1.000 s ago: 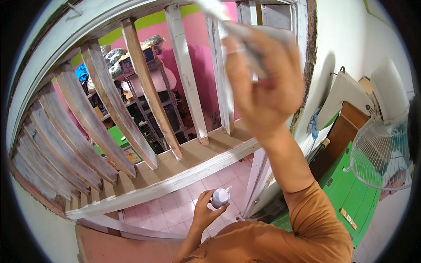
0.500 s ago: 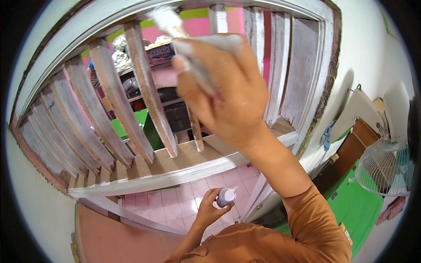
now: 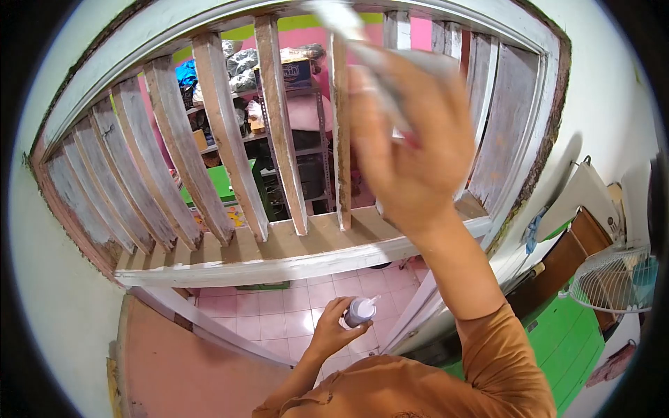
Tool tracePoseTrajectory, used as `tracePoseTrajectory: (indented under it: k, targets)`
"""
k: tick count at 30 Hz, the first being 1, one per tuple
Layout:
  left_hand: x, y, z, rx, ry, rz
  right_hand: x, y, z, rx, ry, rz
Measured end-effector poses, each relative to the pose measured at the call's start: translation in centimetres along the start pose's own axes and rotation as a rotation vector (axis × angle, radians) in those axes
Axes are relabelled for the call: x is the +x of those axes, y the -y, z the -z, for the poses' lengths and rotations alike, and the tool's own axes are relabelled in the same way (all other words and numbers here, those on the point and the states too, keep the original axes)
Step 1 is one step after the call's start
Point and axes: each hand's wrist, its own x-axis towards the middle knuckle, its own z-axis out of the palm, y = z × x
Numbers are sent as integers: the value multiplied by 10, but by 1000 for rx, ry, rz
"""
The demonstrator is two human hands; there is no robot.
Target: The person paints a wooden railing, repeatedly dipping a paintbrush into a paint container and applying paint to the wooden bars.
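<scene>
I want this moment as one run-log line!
right hand: gripping paintbrush, raised near slats | left hand: holding cup with pale contents, lower down | paintbrush contact: unclear, blurred

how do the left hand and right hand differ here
The right hand is raised before the slats and blurred; the left hand is low and sharper. The right hand grips a brush, the left a small container. The right looks larger than the left. Both are bare.
</scene>
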Motion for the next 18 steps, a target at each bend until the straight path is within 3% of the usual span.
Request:
tracePoseTrajectory:
  k: [4,8,10,12,14,18]
  targets:
    - [-1,2,-4,6,-10,10,2,8,-12,106,89,-18]
    - [0,-2,-6,-10,-36,-20,-1,-13,24,-113,-9,-8]
    - [-1,1,-5,-5,-35,-44,-7,-29,44,-161,-68,-98]
    - [0,4,-6,-28,-33,-54,-15,-30,70,83,-68,-326]
    - [5,2,-7,-8,-40,-65,-10,-23,94,80,-45,-365]
    - [13,-8,-7,-38,-48,-42,-17,-19,174,150,119,-545]
